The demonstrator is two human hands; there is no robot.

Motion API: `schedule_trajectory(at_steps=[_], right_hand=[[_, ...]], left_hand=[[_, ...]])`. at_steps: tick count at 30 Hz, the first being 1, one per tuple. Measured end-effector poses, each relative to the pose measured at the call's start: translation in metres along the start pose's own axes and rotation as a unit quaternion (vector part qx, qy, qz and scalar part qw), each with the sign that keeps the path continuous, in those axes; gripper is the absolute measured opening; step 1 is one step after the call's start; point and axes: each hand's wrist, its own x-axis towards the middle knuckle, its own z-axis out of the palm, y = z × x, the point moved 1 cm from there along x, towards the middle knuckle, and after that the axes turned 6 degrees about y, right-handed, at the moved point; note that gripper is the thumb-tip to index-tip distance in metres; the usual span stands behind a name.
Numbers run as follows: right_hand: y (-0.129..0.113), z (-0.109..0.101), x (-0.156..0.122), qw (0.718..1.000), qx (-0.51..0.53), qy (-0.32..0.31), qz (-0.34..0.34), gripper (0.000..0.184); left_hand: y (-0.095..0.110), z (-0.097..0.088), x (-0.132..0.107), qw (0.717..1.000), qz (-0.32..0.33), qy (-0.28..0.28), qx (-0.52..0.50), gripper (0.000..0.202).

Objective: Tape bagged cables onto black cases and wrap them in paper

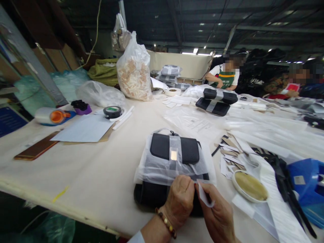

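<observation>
A black handbag (174,148) lies on the pale table (96,175) in front of me, partly wrapped in thin white tissue paper (157,168) with a strip over its clasp. My left hand (180,199), wearing a bead bracelet, is curled closed on the near edge of the tissue over the bag. My right hand (217,212) pinches a small white paper strip (204,195) right beside it, fingers pressed together.
A round dish of yellowish paste (250,186) and loose paper strips (231,155) lie to the right, with a blue box (307,180) beyond. Black tape roll (112,111), paper sheets (84,130), a filled plastic bag (134,72) and two wrapped bags (216,101) sit farther back. Other people sit at the far right.
</observation>
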Motion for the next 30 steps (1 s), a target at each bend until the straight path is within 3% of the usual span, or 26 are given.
schedule_trajectory(at_steps=[9, 14, 16, 19, 23, 27, 30], right_hand=[[-0.006, -0.009, 0.005, 0.988, -0.014, -0.059, 0.141, 0.032], [-0.007, -0.009, 0.014, 0.987, -0.077, -0.098, 0.101, 0.038], [-0.004, -0.010, 0.018, 0.987, -0.097, -0.117, 0.059, 0.034], [0.000, -0.013, 0.023, 0.982, -0.124, -0.141, 0.014, 0.029], [-0.002, -0.009, 0.024, 0.980, -0.117, -0.155, 0.042, 0.028], [-0.005, -0.001, 0.024, 0.981, -0.088, -0.154, 0.083, 0.026], [-0.004, 0.005, 0.027, 0.972, -0.076, -0.204, 0.085, 0.024]], left_hand=[[0.009, 0.002, -0.016, 0.994, 0.061, -0.059, 0.069, 0.037], [0.015, 0.002, -0.027, 0.993, 0.051, -0.026, 0.100, 0.042], [0.016, 0.002, -0.032, 0.993, 0.052, -0.057, 0.093, 0.042], [0.015, 0.002, -0.037, 0.984, 0.062, -0.154, 0.070, 0.044], [0.013, 0.005, -0.039, 0.975, 0.051, -0.218, 0.009, 0.047], [0.015, 0.014, -0.038, 0.973, 0.021, -0.224, -0.042, 0.043], [0.017, 0.022, -0.036, 0.971, -0.023, -0.229, -0.062, 0.036]])
